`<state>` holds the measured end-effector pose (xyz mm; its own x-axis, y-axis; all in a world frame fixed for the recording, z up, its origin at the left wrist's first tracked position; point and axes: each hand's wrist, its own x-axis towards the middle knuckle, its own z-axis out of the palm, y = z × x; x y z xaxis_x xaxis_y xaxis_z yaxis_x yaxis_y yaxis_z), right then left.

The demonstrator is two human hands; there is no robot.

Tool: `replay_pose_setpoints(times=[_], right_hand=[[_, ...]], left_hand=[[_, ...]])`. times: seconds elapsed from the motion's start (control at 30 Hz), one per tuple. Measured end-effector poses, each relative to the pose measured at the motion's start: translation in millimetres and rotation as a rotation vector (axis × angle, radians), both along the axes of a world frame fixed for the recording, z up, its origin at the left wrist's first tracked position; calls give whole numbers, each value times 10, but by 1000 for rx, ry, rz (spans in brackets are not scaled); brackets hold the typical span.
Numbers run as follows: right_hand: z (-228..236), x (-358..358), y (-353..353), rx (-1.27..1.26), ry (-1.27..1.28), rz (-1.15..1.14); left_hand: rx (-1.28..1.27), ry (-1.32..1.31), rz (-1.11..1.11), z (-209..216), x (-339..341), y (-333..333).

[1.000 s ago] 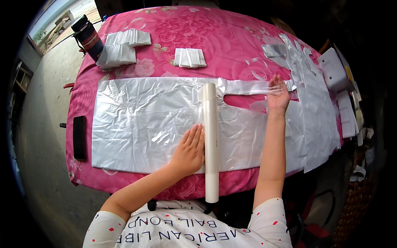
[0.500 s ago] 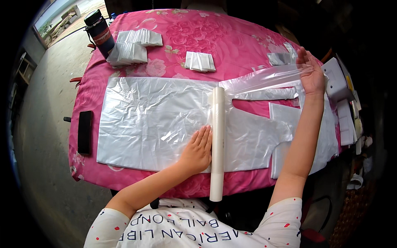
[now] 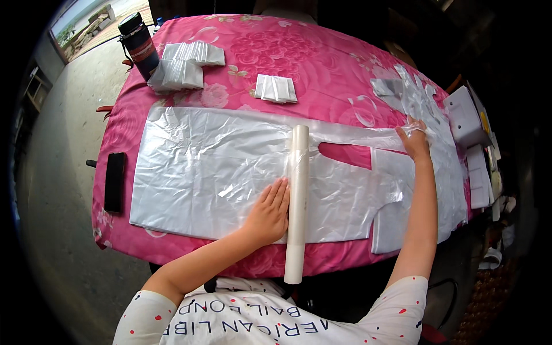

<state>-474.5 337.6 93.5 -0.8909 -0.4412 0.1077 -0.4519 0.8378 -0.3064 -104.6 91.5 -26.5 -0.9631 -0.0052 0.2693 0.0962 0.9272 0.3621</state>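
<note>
On a pink tablecloth (image 3: 328,63), the plastic bag (image 3: 190,172) lies under the left hand (image 3: 269,214), flat and unspread beside the pale roll (image 3: 297,201); right hand (image 3: 415,141) at the bag's strap (image 3: 362,135), grip unclear

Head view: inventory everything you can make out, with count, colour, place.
Tablecloth: one, pink floral, centre
Plastic bags: layers uncountable, whitish, on tablecloth
Roll: one, whitish, across bags
Flask: one, dark, far left
Folded piles: three, whitish, two beside flask, one far middle
Phone: one, black, left edge
Loose plastic: uncountable, whitish, right end
Box-like things: several, white, right edge
Floor: one, grey, left
Shirt: one, white, bottom
Left hand: one, bare, flat beside roll
Right hand: one, bare, at bags' right end
</note>
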Motion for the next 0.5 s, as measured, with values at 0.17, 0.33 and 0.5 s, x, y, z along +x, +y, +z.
replay_pose_setpoints(times=[0.17,0.33,0.5], right_hand=[[248,158,-298,859,382,-126],[-10,-626,546,150,-95,-22],[221,-593,1015,-946,-644,-663]], left_hand=[[4,-15,-9,26,3,-1],[29,-6,-31,38,-40,23],[-4,-7,-4,14,19,-18]])
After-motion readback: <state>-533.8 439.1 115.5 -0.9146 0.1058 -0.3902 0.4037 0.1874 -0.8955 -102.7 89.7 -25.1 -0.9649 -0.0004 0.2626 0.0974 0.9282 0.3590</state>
